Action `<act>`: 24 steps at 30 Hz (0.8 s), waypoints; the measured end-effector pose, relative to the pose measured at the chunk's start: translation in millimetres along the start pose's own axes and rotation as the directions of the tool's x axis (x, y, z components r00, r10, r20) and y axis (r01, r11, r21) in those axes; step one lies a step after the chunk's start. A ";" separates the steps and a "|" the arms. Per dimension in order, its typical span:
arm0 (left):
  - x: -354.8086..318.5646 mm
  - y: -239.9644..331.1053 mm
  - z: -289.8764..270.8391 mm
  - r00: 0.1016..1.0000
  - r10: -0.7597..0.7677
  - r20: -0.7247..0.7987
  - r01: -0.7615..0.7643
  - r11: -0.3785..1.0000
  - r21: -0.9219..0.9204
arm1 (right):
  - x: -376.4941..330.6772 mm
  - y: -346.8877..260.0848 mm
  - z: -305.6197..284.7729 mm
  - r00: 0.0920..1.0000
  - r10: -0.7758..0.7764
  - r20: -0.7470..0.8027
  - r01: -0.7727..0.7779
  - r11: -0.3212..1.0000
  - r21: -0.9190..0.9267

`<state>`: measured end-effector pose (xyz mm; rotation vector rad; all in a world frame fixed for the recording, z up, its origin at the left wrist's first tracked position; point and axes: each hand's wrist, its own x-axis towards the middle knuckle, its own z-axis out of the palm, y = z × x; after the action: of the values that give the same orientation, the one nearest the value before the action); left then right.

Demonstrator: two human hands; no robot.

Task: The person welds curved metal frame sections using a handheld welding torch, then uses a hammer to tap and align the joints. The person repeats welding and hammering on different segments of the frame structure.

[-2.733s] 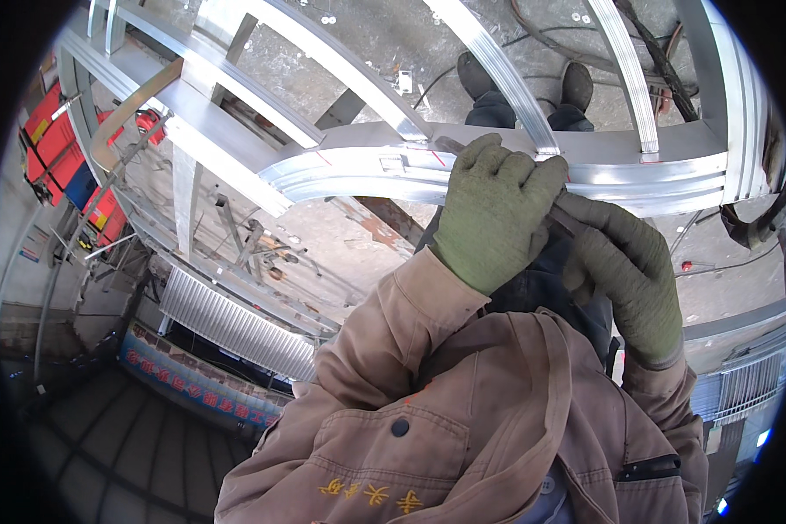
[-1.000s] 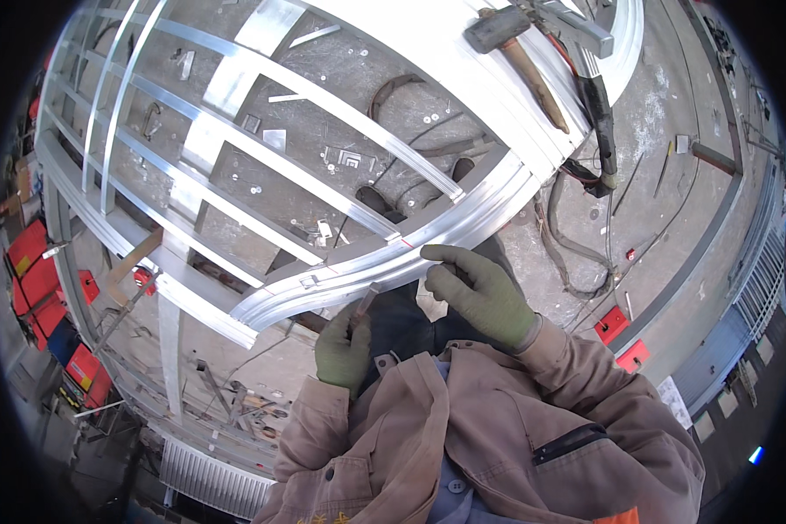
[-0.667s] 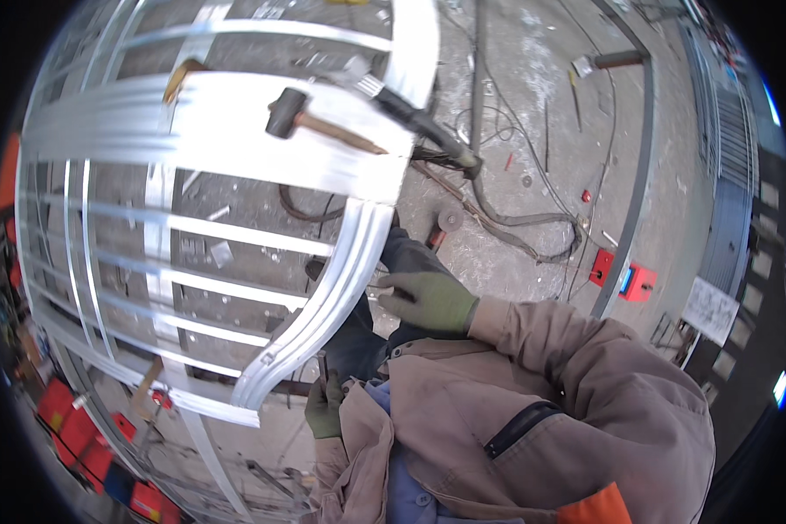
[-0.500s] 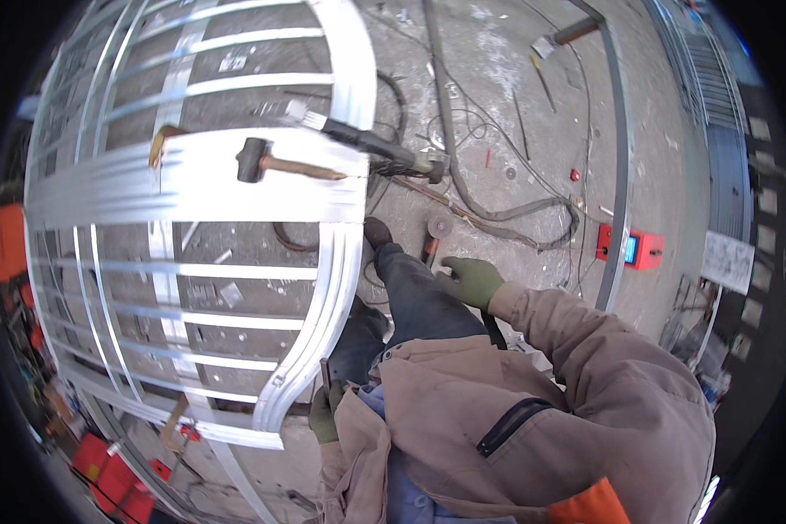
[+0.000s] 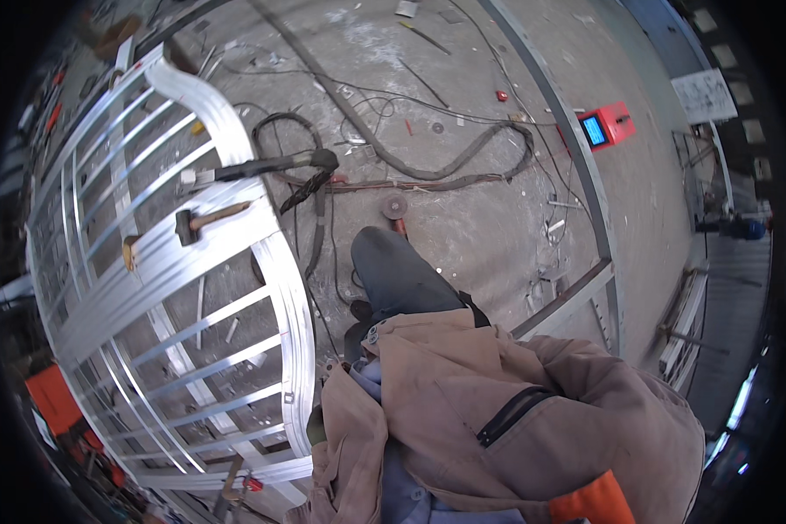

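Observation:
A sliver of my green-gloved left hand (image 5: 316, 427) shows at the edge of my tan jacket (image 5: 498, 410), close to the curved rim of a silver metal grille frame (image 5: 295, 332). Whether its fingers are closed or touch the rim is hidden. My right hand is out of sight. A hammer (image 5: 197, 224) with a wooden handle lies on the frame's wide flat band. A black-handled tool with a cable (image 5: 271, 164) rests across the frame's upper part. My dark trouser leg (image 5: 393, 275) stands on the concrete floor beside the frame.
Thick hoses and cables (image 5: 445, 170) snake over the littered concrete. A round grinder disc (image 5: 395, 208) lies near my foot. A red box with a blue screen (image 5: 604, 127) sits by a long curved steel rail (image 5: 576, 166). A steel bar (image 5: 563, 304) lies to my right. Orange boxes (image 5: 52, 397) are at the left.
My head has turned, swinging the frame to the left of the view. My right hand left the frame's rim and went out of sight. My left hand dropped against my jacket.

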<state>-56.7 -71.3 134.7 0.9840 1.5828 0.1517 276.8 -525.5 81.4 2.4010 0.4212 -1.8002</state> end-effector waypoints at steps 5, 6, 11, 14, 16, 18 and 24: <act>-14.8 4.1 33.7 0.997 -0.007 0.072 0.001 0.997 0.078 | 0.1 6.6 -17.9 0.986 -0.028 -0.162 0.062 0.975 0.212; -16.8 7.3 50.0 0.995 -0.005 0.103 -0.006 0.995 0.102 | -2.8 14.0 -26.9 0.979 -0.013 -0.204 0.067 0.963 0.261; -39.8 24.2 105.5 0.990 -0.018 0.138 -0.011 0.978 0.210 | -4.2 48.8 -68.2 0.949 -0.007 -0.316 0.145 0.899 0.413; -58.7 31.7 155.0 0.988 -0.037 0.147 -0.004 0.963 0.269 | -9.4 106.1 -74.1 0.949 0.054 -0.312 0.109 0.870 0.482; -75.0 37.9 192.4 0.988 -0.054 0.145 0.007 0.952 0.306 | -14.8 162.6 -60.1 0.957 0.115 -0.265 0.039 0.857 0.514; -93.8 46.9 226.9 0.989 -0.060 0.134 0.011 0.941 0.339 | -22.0 220.4 -38.4 0.968 0.173 -0.184 -0.049 0.844 0.534; -143.2 66.8 338.8 0.988 -0.073 0.139 0.010 0.914 0.405 | -44.9 365.1 -31.2 0.966 0.257 0.040 -0.240 0.819 0.522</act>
<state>260.3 -263.0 185.2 1.2467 1.5225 -0.2872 398.2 -873.3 105.3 2.6516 -0.4352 -1.9416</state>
